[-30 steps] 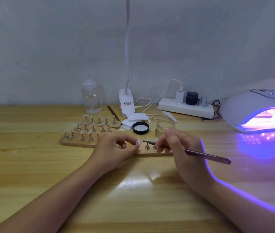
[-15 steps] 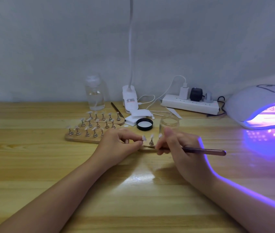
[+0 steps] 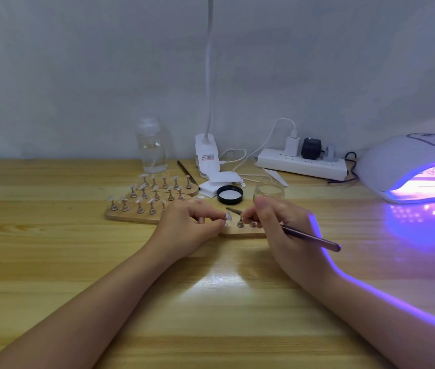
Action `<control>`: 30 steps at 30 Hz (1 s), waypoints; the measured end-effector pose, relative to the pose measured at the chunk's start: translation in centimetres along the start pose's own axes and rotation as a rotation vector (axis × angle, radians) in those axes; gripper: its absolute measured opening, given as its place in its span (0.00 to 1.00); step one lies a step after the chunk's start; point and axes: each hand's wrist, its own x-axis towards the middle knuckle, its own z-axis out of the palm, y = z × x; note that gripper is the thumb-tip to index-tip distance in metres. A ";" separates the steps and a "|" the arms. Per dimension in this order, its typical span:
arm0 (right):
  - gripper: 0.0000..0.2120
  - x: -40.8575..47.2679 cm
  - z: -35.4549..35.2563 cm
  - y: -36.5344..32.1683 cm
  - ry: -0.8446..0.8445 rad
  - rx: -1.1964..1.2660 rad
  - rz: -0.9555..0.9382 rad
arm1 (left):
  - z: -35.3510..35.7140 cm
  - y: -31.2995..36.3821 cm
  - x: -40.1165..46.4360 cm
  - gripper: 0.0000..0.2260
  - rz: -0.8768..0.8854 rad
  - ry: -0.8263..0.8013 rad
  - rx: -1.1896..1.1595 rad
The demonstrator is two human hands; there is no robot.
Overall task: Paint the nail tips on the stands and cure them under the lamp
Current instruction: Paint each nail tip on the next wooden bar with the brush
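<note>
Lifting off the wooden stand [image 3: 243,232], the brush [image 3: 309,237] pinched in the right hand [image 3: 285,227] is nearing a nail tip [image 3: 228,216] the left hand [image 3: 187,225] is pinching; any tremor is risking smeared gel.

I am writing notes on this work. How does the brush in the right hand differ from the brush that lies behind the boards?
The brush in the right hand is gripped, tip towards the nail tip that the left hand pinches; the spare brush lies untouched on the table. The held one looks purplish, the spare one dark. Both are thin.
</note>
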 end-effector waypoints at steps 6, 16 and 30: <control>0.18 -0.1 -0.1 -0.1 0.035 0.050 0.007 | 0.0 0.0 0.1 0.12 -0.015 0.000 0.011; 0.18 0.0 0.0 -0.1 0.013 -0.015 0.017 | 0.0 0.2 -0.1 0.09 -0.011 -0.031 0.007; 0.16 -0.1 0.0 -0.2 0.059 0.082 0.079 | 0.1 -0.4 0.1 0.09 0.031 -0.032 0.008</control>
